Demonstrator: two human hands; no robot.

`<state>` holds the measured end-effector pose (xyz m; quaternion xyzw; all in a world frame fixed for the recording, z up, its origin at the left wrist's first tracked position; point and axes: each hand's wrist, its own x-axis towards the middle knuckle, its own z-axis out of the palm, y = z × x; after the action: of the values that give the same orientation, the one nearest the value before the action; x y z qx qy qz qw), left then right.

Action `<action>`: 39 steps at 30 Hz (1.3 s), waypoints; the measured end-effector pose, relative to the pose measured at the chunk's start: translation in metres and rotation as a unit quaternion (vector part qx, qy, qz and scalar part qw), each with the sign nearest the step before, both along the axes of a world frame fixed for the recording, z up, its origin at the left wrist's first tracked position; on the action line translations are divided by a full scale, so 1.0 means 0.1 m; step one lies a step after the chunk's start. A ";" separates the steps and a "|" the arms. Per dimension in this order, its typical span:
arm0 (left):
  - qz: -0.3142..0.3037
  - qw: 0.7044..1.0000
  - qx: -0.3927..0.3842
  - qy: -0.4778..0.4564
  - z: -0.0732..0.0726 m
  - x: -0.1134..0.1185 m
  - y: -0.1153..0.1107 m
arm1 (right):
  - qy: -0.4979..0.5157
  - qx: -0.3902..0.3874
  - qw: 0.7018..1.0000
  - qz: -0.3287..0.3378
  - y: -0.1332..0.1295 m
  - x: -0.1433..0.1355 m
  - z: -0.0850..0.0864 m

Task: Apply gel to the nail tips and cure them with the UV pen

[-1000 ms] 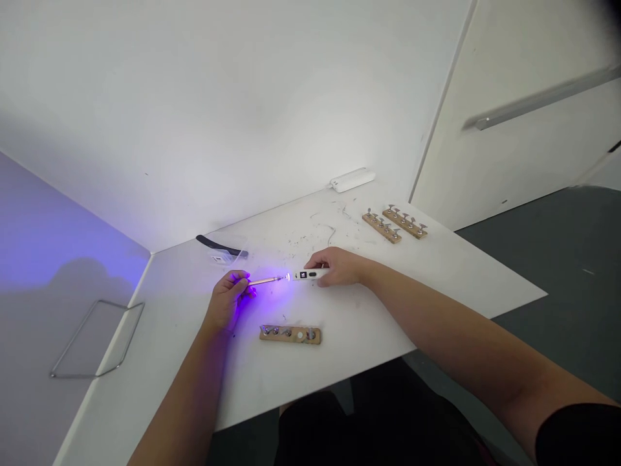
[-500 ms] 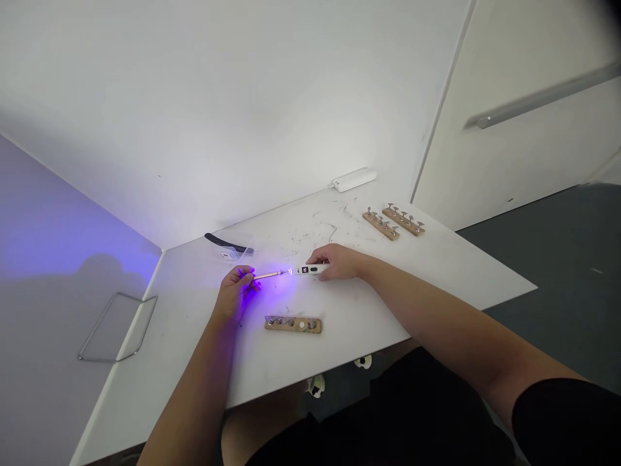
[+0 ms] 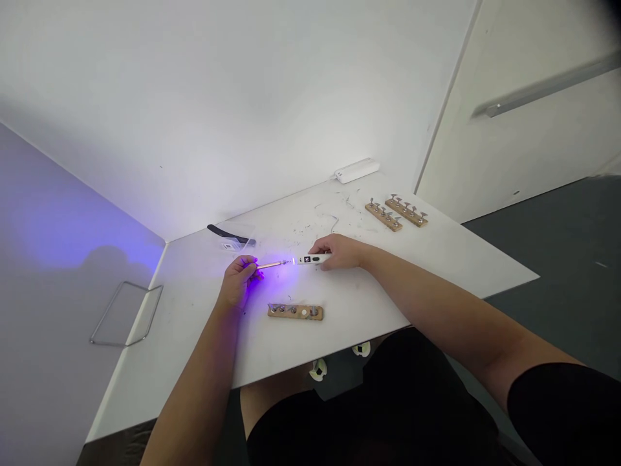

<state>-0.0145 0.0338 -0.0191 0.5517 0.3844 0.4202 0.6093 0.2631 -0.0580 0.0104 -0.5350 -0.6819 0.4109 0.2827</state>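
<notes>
My left hand [image 3: 236, 279] is closed around a thin rose-gold pen-like stick [image 3: 270, 265], which points right. Something small sits at the stick's tip, too bright to make out. From the other side, my right hand [image 3: 342, 251] grips a slim white handheld UV lamp [image 3: 316, 259] with a small display. The lamp's glowing end faces the stick's tip, very close to it, and violet light falls on my left fingers and the table. Nearer to me lies a wooden strip [image 3: 295, 312] with several nail tips on small metal stands; one round spot on it bears no tip.
Two more wooden strips with nail tips, a near one [image 3: 383, 217] and a farther one [image 3: 406, 211], lie at the right. A white power strip [image 3: 357, 171] rests against the wall. Behind my left hand are a black nail file [image 3: 228, 233] and clear packaging [image 3: 235, 244]. A metal frame [image 3: 127, 313] stands left.
Both hands keep their hold, with the lamp's lit end still at the stick's tip. The whole view has shifted slightly, so the scene sits a little higher.
</notes>
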 end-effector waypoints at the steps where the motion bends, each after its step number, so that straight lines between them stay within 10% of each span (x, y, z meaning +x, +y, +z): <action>1: 0.001 1.000 0.000 0.000 0.00 0.00 0.00 | 0.001 0.002 1.000 0.000 0.00 0.00 -0.01; 39: 0.009 1.000 0.002 -0.002 0.02 0.00 -0.01 | 0.003 -0.001 1.000 -0.003 0.02 0.01 -0.04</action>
<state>-0.0147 0.0325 -0.0173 0.5488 0.3876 0.4273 0.6050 0.2642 -0.0559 0.0065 -0.5360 -0.6792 0.4124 0.2850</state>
